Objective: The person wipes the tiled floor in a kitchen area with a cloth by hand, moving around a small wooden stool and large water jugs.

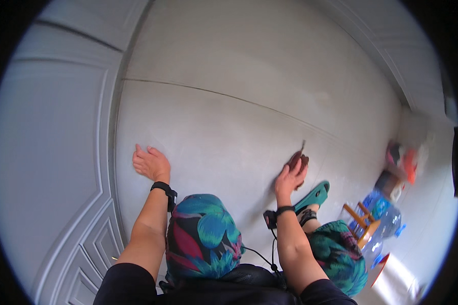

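My right hand (289,180) presses a crumpled dark brown cloth (304,160) against the pale tiled floor (221,148). A thin dark end sticks out past my fingertips on the far side of the cloth. Over the floor at the left, near a grey panelled cabinet door (61,126), my left hand (150,163) holds nothing. Its thumb stands off from the loosely bent fingers. Whether this hand touches the floor I cannot tell. Each wrist wears a black strap with a small device.
A green slipper (315,196) is on my foot just right of the cloth. Farther right are a small wooden stool (367,228), large clear plastic water bottles (389,219) and blurred red items (409,166). My knee (204,232) in patterned trousers rises between my arms. Another grey panel (393,49) borders the floor.
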Motion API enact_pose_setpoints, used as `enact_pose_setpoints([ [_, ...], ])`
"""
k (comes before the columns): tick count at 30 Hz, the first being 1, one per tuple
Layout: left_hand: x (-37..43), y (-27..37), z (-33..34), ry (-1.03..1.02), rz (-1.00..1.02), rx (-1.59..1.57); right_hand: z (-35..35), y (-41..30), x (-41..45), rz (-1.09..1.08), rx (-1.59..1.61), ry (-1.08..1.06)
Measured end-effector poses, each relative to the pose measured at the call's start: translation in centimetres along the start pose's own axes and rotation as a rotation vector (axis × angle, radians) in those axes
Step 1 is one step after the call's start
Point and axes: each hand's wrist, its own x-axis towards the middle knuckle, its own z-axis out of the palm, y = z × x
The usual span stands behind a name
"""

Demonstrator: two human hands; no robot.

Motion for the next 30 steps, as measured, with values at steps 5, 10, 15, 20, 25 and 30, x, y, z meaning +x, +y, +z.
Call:
enact_pose_setpoints([
  [5,0.5,-0.4,-0.4,-0.018,0.019,0.033,2.1,-9.0,0.0,0.354,0.019,-0.149],
  [10,0.9,0.2,0.2,0.096,0.085,0.033,2.9,-21.1,-1.0,-0.47,0.348,-0.41],
  [15,1.0,1.1,0.9,0.185,0.174,-0.008,3.8,-21.8,4.1,-0.799,0.36,-0.382],
  [20,2.6,0.4,1.3,0.233,0.155,0.049,1.2,-10.0,4.6,-0.262,0.384,-0.099],
  [25,2.2,2.2,1.7,0.187,0.073,0.069,-4.8,12.8,-1.0,0.371,0.001,0.226],
  [30,2.6,2.0,2.2,0.207,0.098,0.073,-9.1,27.8,-10.9,1.246,-0.381,0.209],
])
